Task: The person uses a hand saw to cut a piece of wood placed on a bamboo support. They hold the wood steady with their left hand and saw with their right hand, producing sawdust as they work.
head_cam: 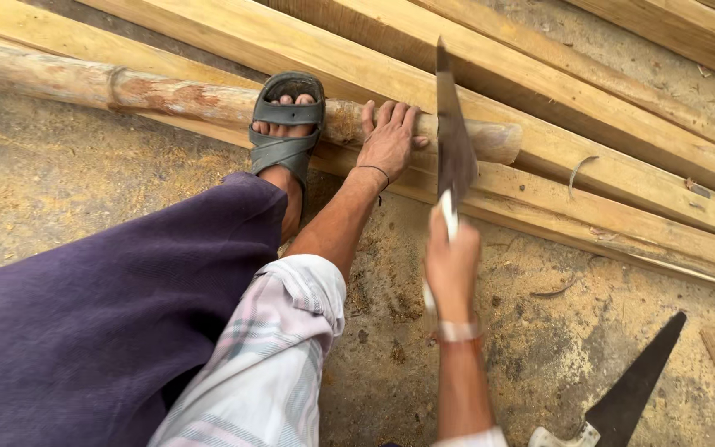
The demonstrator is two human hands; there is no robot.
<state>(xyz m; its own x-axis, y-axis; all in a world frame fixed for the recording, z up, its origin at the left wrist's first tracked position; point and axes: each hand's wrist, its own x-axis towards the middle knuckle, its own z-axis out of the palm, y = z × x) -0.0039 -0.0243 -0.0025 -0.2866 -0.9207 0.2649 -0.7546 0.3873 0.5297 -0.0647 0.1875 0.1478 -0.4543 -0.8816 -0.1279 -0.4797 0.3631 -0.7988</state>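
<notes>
1. We see a round log (167, 95) lying w/ its length running from the left edge toward centre-right, bark partly stripped, reddish patches, pale cut end at right. It rests on squared timber planks (606, 165) stacked diagonally on sawdust-covered ground (51, 182).
2. Our foot in a grey sandal (285, 132) presses on top of the log, approx mid-length; purple cloth covers the leg below it.
3. Our left hand (389, 141) lies flat on the log just right of the sandal, fingers spread & draped over it, palm down, not curled around anything; thin band at the wrist.
4. Our right hand (452, 263) is closed tight round a pale handle of a broad dark blade (454, 136), raised upright, edge just beside the left hand, over the log's right end. Motion blur, so we can't tell if the blade touches the wood.
5. Lower right: a handsaw (631, 389) lies on the ground, well apart.
</notes>
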